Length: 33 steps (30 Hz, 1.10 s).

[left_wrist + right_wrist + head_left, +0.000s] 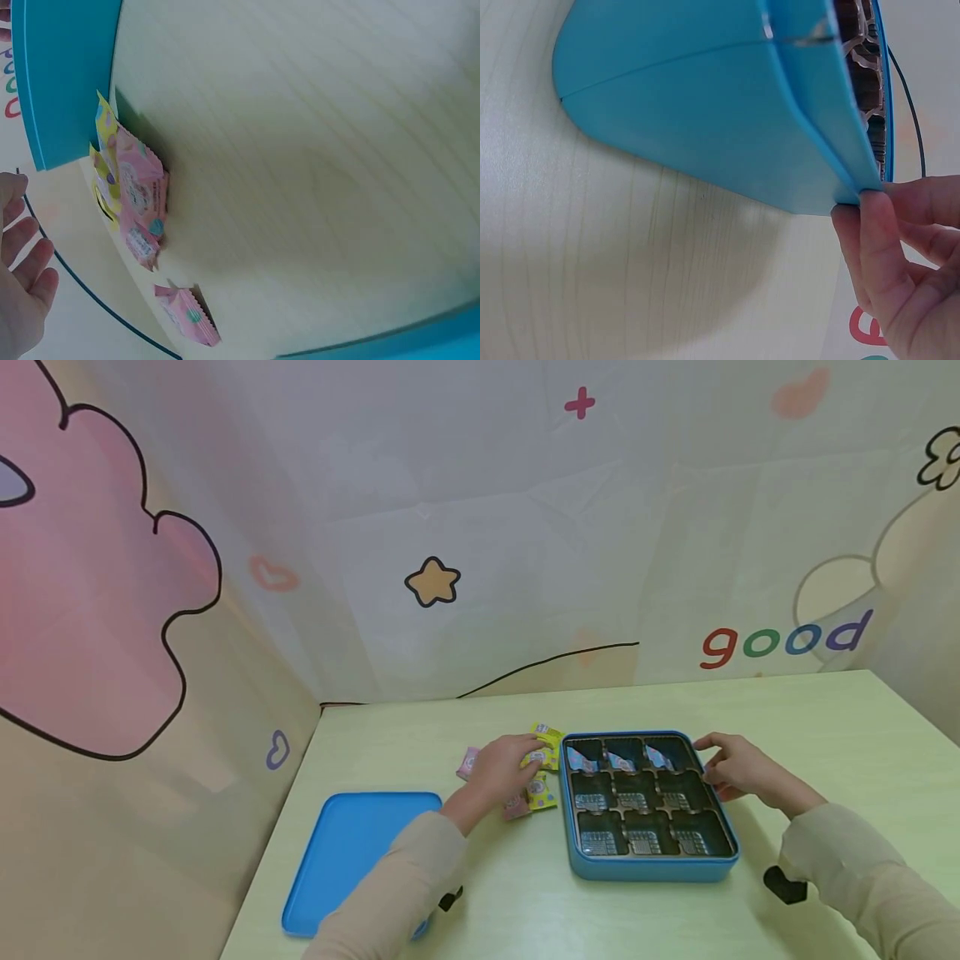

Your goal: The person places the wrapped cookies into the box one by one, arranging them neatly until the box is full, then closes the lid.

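My left hand (498, 768) reaches over a small pile of wrapped sweets beside the tin, its fingers loosely bent. Yellow packets (540, 792) and a pink packet (142, 180) make up the pile. From the left wrist view, the left fingers appear above the packets with nothing in them. Along the right side of the blue tin (652, 870), my right hand (742, 768) holds the rim with its fingertips near the far corner. A dark tray (633, 793) divides the tin into compartments. Blue-and-white packets (621, 760) lie in the far row.
A blue lid (360, 860) lies flat on the pale table (517, 910), left of the tin and partly under the left forearm. One pink packet (187, 315) sits apart from the pile. A printed cloth wall (510, 543) stands behind the table.
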### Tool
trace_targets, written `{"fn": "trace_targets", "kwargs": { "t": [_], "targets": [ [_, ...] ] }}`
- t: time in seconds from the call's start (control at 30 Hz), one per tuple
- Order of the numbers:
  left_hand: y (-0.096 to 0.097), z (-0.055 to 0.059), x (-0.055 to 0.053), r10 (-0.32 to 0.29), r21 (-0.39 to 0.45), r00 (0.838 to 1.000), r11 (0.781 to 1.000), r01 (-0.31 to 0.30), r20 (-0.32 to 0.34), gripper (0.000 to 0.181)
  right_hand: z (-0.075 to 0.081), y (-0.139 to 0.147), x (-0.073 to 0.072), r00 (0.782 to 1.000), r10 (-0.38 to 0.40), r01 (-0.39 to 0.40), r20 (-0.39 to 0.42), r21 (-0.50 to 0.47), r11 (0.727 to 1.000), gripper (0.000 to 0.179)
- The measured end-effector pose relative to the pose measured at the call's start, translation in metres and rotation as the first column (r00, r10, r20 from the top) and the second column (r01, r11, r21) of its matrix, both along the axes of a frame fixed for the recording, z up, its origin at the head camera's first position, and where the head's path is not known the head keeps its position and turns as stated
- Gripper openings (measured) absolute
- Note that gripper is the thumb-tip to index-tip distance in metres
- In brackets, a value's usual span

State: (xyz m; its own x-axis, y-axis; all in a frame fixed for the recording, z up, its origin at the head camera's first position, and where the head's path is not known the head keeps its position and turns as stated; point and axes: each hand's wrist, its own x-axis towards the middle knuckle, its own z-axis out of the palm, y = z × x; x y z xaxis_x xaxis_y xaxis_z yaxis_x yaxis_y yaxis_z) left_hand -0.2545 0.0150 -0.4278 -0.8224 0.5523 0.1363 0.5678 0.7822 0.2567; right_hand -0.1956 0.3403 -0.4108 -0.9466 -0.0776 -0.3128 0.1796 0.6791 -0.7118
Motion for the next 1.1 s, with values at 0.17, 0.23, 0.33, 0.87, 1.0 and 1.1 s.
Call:
{"fn": "trace_targets", "kwargs": {
  "t": [0.17, 0.23, 0.33, 0.87, 1.0, 1.1],
  "targets": [
    [-0.011, -0.002, 0.000, 0.031, 0.018, 1.000, 0.999, -0.031, -0.002, 0.033, -0.001, 0.000, -0.001, 1.000, -0.003, 0.003, 0.005, -0.004, 1.000, 0.049],
    [-0.015, -0.003, 0.000, 0.053, 0.037, 0.998, 0.998, -0.054, 0.014, 0.033, -0.001, 0.000, -0.001, 1.000, -0.004, 0.004, 0.007, -0.007, 1.000, 0.049],
    [-0.021, -0.005, 0.000, 0.071, 0.058, 0.997, 0.996, -0.073, 0.025, 0.032, -0.001, 0.000, -0.001, 1.000, -0.003, 0.003, 0.005, -0.005, 1.000, 0.049],
    [-0.047, -0.021, -0.005, 0.112, 0.067, 0.993, 0.991, -0.114, 0.027, 0.034, 0.000, 0.000, 0.001, 1.000, -0.002, 0.002, -0.004, -0.004, 1.000, 0.048],
    [-0.051, -0.024, -0.006, 0.113, 0.063, 0.994, 0.992, -0.113, 0.000, 0.032, 0.001, -0.001, 0.001, 1.000, -0.003, 0.003, -0.006, -0.003, 1.000, 0.048],
    [-0.054, -0.027, -0.008, 0.115, 0.058, 0.993, 0.992, -0.114, -0.018, 0.031, 0.002, -0.002, 0.002, 1.000, -0.003, 0.003, -0.009, -0.002, 1.000, 0.048]
  ]
}}
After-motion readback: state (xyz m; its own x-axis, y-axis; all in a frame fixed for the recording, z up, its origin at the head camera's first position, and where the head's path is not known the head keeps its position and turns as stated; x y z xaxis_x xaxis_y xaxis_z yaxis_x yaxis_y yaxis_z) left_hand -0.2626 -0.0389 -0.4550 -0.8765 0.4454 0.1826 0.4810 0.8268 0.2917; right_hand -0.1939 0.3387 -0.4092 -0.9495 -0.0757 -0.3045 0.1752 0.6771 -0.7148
